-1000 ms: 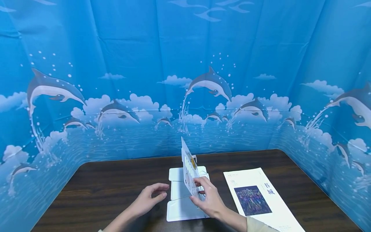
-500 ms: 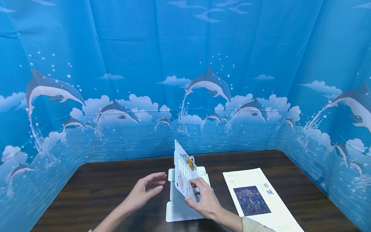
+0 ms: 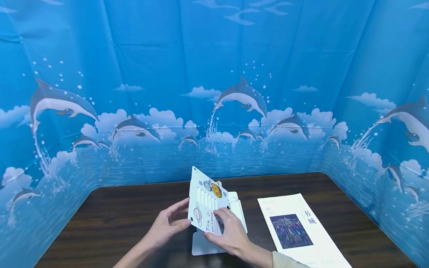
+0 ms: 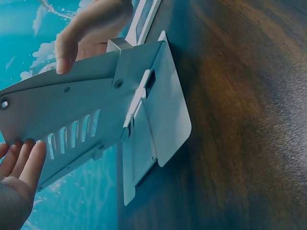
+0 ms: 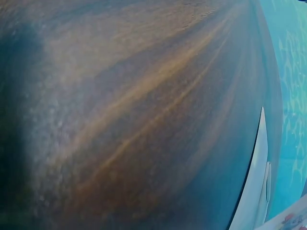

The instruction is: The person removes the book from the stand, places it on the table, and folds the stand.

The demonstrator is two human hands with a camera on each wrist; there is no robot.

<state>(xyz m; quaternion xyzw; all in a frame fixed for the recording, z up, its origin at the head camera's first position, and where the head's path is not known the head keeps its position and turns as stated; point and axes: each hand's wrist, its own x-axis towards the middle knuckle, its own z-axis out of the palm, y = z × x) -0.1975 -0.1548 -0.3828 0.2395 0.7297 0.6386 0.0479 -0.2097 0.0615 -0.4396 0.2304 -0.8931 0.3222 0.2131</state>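
A white folding book stand (image 3: 205, 197), its panel printed with planets and "Tiny universe", stands on the table with the panel tilted up to the left. My right hand (image 3: 231, 230) grips the panel's near edge. At the panel's left edge is my left hand (image 3: 167, 225), thumb by the near corner and fingers behind. The left wrist view shows the panel's plain, slotted back (image 4: 72, 110), with the left fingertips (image 4: 34, 158) against it. Beneath lies the flat hinged base (image 4: 170, 110). In the right wrist view, only a white edge of the stand (image 5: 254, 187) shows; the hand is out of sight.
A white magazine (image 3: 321, 238) with a dark square picture lies to the right of the stand on the dark wooden table (image 3: 127, 208). Blue cloth with dolphins (image 3: 214, 74) hangs behind the table and along its sides.
The panel has swung down leftward, turning its printed face more toward the head camera. My right hand moved left with it, and my left hand has come to its left edge.
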